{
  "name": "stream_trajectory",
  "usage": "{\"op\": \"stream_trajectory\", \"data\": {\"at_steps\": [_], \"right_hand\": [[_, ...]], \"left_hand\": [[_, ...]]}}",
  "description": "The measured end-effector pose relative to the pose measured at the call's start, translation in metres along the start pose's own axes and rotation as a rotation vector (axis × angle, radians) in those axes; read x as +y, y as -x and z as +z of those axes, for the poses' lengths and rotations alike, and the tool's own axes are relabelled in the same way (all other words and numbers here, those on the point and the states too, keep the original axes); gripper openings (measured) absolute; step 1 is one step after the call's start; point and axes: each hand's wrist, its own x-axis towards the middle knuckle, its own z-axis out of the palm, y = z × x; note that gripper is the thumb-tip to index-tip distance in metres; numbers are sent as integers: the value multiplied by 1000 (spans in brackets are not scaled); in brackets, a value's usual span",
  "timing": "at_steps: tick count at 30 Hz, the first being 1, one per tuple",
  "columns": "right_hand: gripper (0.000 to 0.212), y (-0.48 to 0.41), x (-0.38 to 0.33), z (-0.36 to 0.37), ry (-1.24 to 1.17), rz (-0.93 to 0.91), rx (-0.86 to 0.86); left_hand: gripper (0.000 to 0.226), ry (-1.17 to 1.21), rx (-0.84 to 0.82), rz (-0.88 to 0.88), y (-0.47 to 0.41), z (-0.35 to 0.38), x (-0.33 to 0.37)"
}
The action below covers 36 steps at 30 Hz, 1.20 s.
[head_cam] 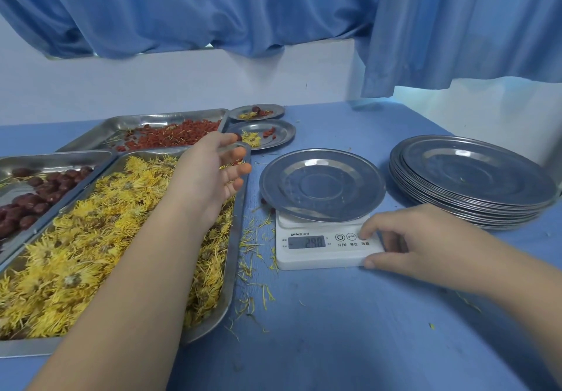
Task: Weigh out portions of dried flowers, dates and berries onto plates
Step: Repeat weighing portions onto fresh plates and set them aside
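Nearest, the right grip (pixel 404 238), fingers apart, has a fingertip on the rightmost button of the scale (pixel 319 257) and its thumb at the near right corner. Leaning on the casing while the blurred readout settles could spoil the zero for the empty plate (pixel 322 184) on the pan. The left grip (pixel 219 165), fingers loose and apart with nothing visibly held, hovers over the far end of the dried flowers (pixel 91 238), where a hasty scoop would add to the petals (pixel 252 247) strewn on the bench (pixel 334 330). By count: one scale, one plate on it, three trays at the left holding flowers, dates (pixel 30 202) and, farthest, berries (pixel 170 136), two filled plates (pixel 289 132) beyond, and one stack of plates (pixel 474 177) at the right edge.
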Motion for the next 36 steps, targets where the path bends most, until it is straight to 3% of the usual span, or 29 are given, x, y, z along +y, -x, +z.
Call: {"op": "stream_trajectory", "data": {"at_steps": [10, 17, 36], "right_hand": [[42, 1, -2, 3, 43, 74, 15], [54, -1, -10, 6, 236, 71, 30], [44, -4, -4, 10, -1, 88, 198]], "left_hand": [[12, -7, 0, 2, 0, 1, 0], [14, -15, -9, 0, 0, 1, 0], [15, -34, -33, 17, -3, 0, -4]]}}
